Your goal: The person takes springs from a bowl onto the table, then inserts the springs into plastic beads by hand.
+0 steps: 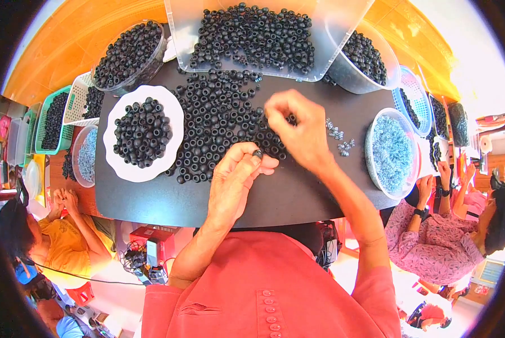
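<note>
My left hand (234,180) pinches one black, round bead-like piece (257,153) with a hole between thumb and fingertips, above the near part of the dark table. To its right, my right hand (301,125) hangs over the edge of the loose pile, fingers curled in. A black piece shows by those fingers, but whether it is held or lies behind them I cannot tell. The loose pile of black bead-like pieces (207,129) spreads over the middle of the table (145,200). Several small metal springs (337,134) lie to the right of my right hand.
A white scalloped plate (110,141) of black pieces stands left. At the back are a clear bin (181,56) and two tubs (155,63) (395,56) of them. A bowl (370,174) of bluish springs stands right. People sit at left (75,242) and right (438,242).
</note>
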`<control>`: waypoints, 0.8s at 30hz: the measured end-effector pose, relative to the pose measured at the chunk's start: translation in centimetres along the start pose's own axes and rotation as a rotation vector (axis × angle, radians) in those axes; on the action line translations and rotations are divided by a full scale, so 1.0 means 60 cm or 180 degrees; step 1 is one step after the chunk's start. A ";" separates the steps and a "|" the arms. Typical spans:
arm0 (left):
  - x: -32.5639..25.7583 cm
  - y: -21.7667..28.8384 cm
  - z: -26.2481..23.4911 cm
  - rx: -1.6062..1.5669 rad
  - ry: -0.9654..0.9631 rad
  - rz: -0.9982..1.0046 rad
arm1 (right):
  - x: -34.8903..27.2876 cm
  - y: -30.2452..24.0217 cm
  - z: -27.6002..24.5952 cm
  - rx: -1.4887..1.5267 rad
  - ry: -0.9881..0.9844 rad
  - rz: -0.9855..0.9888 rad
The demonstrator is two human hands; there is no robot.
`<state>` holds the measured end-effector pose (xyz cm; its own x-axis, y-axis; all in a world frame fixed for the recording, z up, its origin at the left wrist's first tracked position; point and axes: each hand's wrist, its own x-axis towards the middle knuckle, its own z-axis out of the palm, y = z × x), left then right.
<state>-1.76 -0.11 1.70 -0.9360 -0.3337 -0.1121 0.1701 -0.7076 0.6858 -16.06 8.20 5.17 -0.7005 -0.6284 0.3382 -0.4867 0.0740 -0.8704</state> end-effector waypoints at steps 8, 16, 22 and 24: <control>0.001 0.001 0.002 -0.0044 -0.0029 -0.0158 | 0.117 0.113 -0.007 -0.1484 -0.0849 -0.1054; 0.004 -0.001 -0.005 -0.0286 0.0073 -0.0052 | 0.042 0.006 -0.002 0.0323 -0.0712 0.0762; 0.006 -0.001 -0.002 -0.0040 -0.0013 0.0023 | -0.022 -0.027 -0.016 0.0515 -0.1301 0.0246; 0.005 -0.002 0.000 0.0233 0.0019 -0.0048 | -0.025 -0.024 -0.027 0.0754 -0.1635 0.0805</control>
<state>-2.08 -0.14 1.59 -0.9364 -0.3270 -0.1270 0.1327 -0.6652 0.7347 -15.17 10.25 6.47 -0.4097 -0.9107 -0.0531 -0.1680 0.1325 -0.9768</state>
